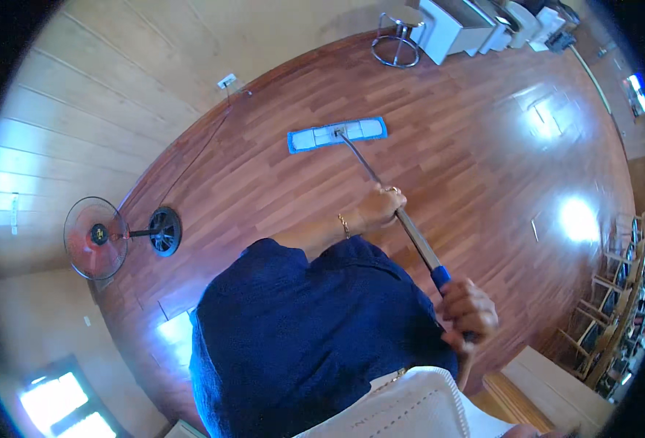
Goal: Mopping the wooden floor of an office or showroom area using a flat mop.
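Observation:
I hold a flat mop with both hands. Its blue and white pad point(337, 134) lies flat on the reddish wooden floor point(468, 160), out in front of me. The thin metal pole point(419, 242) runs from the pad back toward me. My left hand point(381, 207) grips the pole about midway, a thin bracelet on that wrist. My right hand point(470, 312) is closed around the blue grip at the pole's upper end, close to my body. My dark blue clothing fills the lower middle of the picture.
A standing fan point(96, 238) with a round black base is at the left by the pale panelled wall, its cable running to a wall socket point(226, 80). A metal stool point(397, 38) and white cabinets point(454, 28) stand far ahead. Wooden chairs point(611, 292) line the right side.

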`<state>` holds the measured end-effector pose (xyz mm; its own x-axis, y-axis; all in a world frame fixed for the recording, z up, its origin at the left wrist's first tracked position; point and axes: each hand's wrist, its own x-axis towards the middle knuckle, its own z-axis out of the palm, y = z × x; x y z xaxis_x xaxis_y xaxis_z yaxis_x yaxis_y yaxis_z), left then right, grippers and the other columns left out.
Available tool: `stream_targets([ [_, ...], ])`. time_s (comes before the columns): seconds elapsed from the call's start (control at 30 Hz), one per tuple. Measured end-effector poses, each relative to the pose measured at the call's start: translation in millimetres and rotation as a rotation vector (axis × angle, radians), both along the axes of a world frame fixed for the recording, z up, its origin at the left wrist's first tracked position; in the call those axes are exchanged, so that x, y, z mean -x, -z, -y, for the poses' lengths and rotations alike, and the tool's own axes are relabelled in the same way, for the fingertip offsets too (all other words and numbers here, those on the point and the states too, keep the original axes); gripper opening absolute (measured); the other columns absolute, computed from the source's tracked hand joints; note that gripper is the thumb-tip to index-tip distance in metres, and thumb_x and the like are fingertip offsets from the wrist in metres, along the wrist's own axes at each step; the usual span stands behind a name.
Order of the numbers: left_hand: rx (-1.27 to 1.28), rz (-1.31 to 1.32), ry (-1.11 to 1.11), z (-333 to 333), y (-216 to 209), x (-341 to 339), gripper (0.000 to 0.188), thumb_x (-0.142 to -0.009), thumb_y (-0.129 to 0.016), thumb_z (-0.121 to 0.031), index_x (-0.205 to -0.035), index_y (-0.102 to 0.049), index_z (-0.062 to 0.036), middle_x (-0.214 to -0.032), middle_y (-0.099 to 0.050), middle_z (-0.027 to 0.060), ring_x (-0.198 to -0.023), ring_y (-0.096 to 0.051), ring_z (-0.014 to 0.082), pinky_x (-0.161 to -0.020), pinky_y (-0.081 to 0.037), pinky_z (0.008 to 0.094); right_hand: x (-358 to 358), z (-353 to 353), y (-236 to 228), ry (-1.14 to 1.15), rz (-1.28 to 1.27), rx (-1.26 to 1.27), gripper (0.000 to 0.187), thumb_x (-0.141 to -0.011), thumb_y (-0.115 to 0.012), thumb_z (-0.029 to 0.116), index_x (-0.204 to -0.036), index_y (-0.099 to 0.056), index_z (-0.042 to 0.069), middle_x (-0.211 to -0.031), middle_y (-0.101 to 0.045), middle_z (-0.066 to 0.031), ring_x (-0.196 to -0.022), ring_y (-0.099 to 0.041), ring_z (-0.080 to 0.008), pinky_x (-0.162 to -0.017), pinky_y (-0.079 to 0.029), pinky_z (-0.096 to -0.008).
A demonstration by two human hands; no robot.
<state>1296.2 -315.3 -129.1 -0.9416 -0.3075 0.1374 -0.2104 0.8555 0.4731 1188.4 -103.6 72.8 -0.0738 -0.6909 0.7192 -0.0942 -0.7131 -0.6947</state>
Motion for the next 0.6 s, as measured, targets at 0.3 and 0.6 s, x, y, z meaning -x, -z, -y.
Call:
stream_targets([
  [0.3, -0.966, -0.207, -0.655, 176.7, 166.1, -43.5, 0.006, -0.082, -0.057, -0.02, -0.079, -0.059, -0.0156, -0.091, -0.065, 0.0108, -0.086, -0.064, 0.029, -0.071, -0.052, 0.0419, -33.4, 136.6, 72.3, -0.013, -0.095, -0.352, 0.015, -0.073, -0.07, 0.004, -0.072, -0.055, 0.007, -0.08, -0.062, -0.0076, -0.091, -0.064, -0.0291, -0.102, -0.036, -0.0522],
  [0.6, -0.154, 0.351, -0.655, 269.3, 110.6, -75.3, 0.044, -0.094, -0.046, -0.026, -0.138, -0.045, -0.0263, -0.153, -0.032, 0.0072, -0.137, -0.033, 0.0392, -0.105, -0.039, 0.0531, -53.4, 224.2, 103.6, -0.083, -0.192, -0.487, 0.024, -0.071, -0.08, 0.008, -0.087, -0.062, 0.008, -0.099, -0.062, -0.0114, -0.113, -0.055, -0.0345, -0.093, -0.046, -0.0434],
])
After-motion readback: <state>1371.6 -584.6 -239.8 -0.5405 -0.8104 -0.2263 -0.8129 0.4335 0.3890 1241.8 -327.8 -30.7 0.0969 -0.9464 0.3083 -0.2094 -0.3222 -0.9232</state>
